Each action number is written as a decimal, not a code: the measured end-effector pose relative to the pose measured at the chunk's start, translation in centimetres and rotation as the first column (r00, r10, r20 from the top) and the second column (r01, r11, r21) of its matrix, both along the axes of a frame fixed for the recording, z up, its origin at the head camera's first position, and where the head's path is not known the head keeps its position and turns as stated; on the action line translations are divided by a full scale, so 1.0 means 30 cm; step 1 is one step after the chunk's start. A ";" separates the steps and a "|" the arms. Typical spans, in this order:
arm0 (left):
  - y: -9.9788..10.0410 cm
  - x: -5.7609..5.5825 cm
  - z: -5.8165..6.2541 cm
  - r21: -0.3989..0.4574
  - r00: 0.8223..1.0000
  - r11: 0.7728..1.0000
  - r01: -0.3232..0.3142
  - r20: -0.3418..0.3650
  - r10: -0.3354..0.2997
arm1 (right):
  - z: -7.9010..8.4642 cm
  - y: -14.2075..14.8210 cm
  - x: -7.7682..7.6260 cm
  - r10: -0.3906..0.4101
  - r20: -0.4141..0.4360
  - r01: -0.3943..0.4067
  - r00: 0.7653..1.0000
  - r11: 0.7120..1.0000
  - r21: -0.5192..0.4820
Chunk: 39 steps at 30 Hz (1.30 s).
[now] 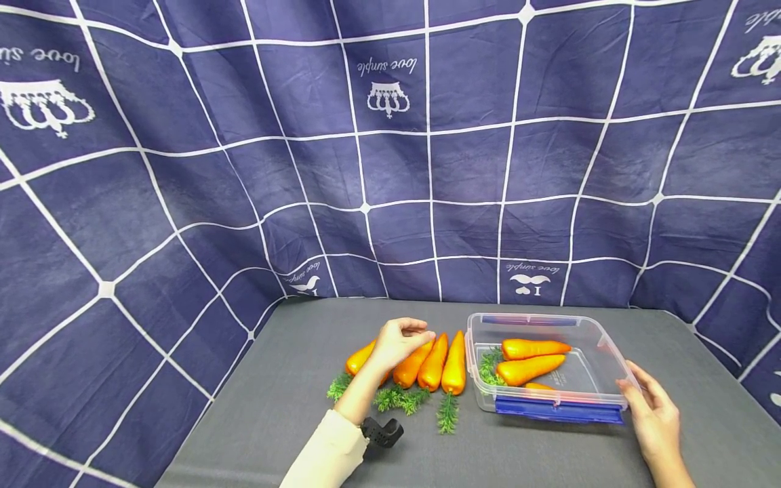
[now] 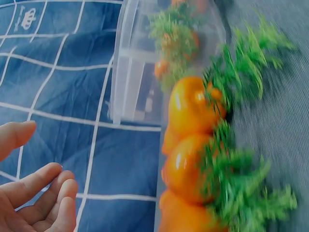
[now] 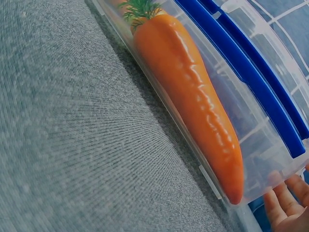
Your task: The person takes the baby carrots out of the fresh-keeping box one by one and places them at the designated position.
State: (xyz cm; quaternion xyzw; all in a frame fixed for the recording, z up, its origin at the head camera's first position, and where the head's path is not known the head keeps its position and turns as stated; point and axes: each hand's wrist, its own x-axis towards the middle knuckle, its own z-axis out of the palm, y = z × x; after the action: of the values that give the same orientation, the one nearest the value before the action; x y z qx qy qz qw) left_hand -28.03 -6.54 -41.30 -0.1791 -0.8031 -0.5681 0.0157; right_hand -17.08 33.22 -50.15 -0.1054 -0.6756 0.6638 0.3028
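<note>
My left hand [image 1: 396, 346] hovers over a row of orange carrots with green leafy tops. Its fingers are loosely bent, with a gap between thumb and fingertips and nothing held, as the left wrist view also shows. Nearest the box in that row lies a carrot [image 1: 454, 366], tip pointing away; my hand and forearm partly cover the leftmost ones. My right hand [image 1: 655, 410] grips the right front corner of a clear plastic box [image 1: 586, 369], thumb at the rim and fingers along the outer wall. Inside lie 3 visible carrots [image 1: 531, 370], tips to the right.
A blue latch [image 1: 558, 410] runs along the box's front side. The grey tabletop [image 1: 274, 393] extends around the things. Behind and to the left hangs a navy cloth [image 1: 390, 169] with white grid lines. A black band [image 1: 382, 432] sits at my left wrist.
</note>
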 end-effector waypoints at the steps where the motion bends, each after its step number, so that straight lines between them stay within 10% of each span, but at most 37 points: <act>1: 0.012 0.001 0.001 0.002 1.000 1.000 0.010 -0.003 -0.010 | 0.000 0.000 0.000 -0.003 -0.004 0.003 1.000 1.000 0.003; 39: 0.403 0.036 0.002 -0.113 0.969 0.963 0.246 0.029 -0.245 | -0.004 0.000 -0.005 0.010 -0.033 -0.011 0.999 1.000 -0.026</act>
State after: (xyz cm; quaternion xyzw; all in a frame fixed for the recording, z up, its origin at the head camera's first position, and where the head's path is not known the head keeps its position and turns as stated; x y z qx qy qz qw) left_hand -26.95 5.53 -41.25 -0.2737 -0.8064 -0.5194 -0.0710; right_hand -17.24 33.23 -50.26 -0.0946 -0.6625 0.6758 0.3090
